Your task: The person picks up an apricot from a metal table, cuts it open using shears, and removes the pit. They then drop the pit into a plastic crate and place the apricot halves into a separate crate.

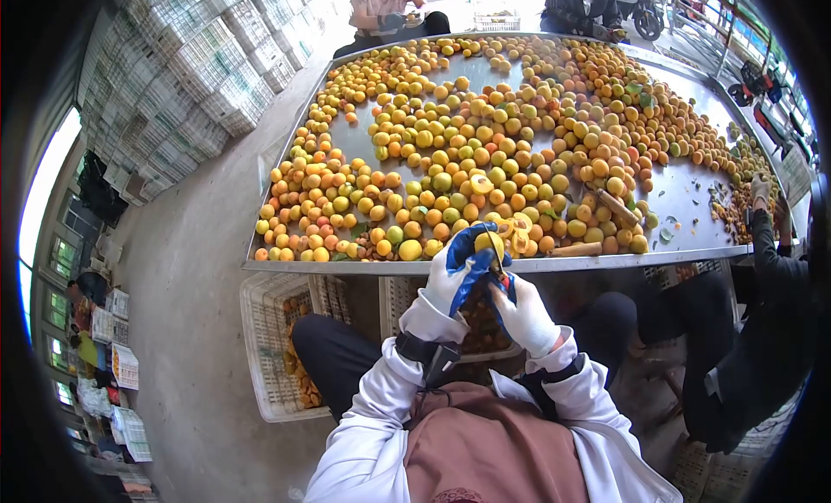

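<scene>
Both my hands wear white gloves with blue palms and meet just over the near edge of a metal table (346,267). My left hand (459,269) is closed round a yellow-orange fruit (487,244). In my right hand (522,311) is a small knife (496,252) with a red part at its handle, its blade against the fruit. Right behind my hands lie cut fruit halves (520,231). Many whole yellow, orange and greenish fruits (450,148) spread over the table top.
White crates (275,382) stand under the table edge, one holding orange pieces. Wooden sticks (616,207) lie among the fruit. A co-worker (762,243) sits at the right; two people (389,9) (584,9) are across the table. Crate stacks (182,79) rise at the left.
</scene>
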The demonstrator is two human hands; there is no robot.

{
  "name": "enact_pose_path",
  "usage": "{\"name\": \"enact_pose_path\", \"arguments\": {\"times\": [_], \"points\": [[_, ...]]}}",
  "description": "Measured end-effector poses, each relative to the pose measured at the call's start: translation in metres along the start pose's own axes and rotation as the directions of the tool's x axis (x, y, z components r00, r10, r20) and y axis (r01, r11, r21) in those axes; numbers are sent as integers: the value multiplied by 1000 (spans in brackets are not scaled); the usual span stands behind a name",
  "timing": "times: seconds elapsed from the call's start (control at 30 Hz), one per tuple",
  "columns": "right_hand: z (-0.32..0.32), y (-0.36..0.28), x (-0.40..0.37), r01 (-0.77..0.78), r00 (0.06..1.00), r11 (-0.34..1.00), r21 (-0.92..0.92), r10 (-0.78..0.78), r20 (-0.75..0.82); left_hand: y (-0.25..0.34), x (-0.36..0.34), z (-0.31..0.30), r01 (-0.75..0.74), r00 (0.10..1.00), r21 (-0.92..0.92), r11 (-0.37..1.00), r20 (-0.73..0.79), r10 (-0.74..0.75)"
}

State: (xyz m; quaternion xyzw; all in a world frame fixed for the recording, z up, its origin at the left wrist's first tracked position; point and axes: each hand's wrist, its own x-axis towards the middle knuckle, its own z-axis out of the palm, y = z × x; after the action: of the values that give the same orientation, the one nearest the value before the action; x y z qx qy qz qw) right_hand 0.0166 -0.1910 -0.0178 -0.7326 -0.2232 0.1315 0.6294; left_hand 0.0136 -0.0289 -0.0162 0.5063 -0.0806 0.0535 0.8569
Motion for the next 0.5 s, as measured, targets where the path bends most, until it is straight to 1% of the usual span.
{"name": "enact_pose_path", "arguments": {"times": [0.03,0.07,0.13,0.17,0.2,0.23,0.27,0.3,0.33,0.4,0.43,0.47,0.5], "points": [[1,2,1,75,997,994,-74,-77,-30,-3,-1,5,35,996,-69,997,-80,-41],[2,7,2,75,996,995,-73,-77,-32,-6,0,7,37,996,-67,997,-79,-42],[2,16,4,123,988,985,-121,-134,-80,-11,1,11,71,989,-159,985,-116,-90],[-1,17,3,125,988,985,-121,-135,-81,-15,4,10,81,987,-167,983,-122,-102],[-3,14,1,40,998,998,-50,-43,-55,-18,5,8,81,987,-167,983,-121,-102],[-5,13,-1,-48,999,999,20,49,-24,-21,5,7,69,985,-22,997,-158,-71],[-6,13,-2,-50,998,998,25,51,-26,-25,5,5,63,981,125,990,-190,-38],[-6,13,-4,-79,997,992,98,80,-5,-21,4,4,104,980,119,987,-180,-81],[-7,12,-5,-109,994,980,170,107,17,-22,3,5,108,980,120,987,-181,-85],[-10,4,-6,-119,993,976,182,116,29,-19,4,9,-29,995,85,996,-94,37],[-10,2,-6,-131,991,973,192,125,42,-14,1,14,-62,996,153,986,-53,71],[-11,2,-6,-129,992,972,195,123,41,-12,0,14,-62,996,156,986,-51,70],[-12,3,-6,-98,995,973,209,90,47,-11,-3,13,-62,998,145,987,-14,65]]}}
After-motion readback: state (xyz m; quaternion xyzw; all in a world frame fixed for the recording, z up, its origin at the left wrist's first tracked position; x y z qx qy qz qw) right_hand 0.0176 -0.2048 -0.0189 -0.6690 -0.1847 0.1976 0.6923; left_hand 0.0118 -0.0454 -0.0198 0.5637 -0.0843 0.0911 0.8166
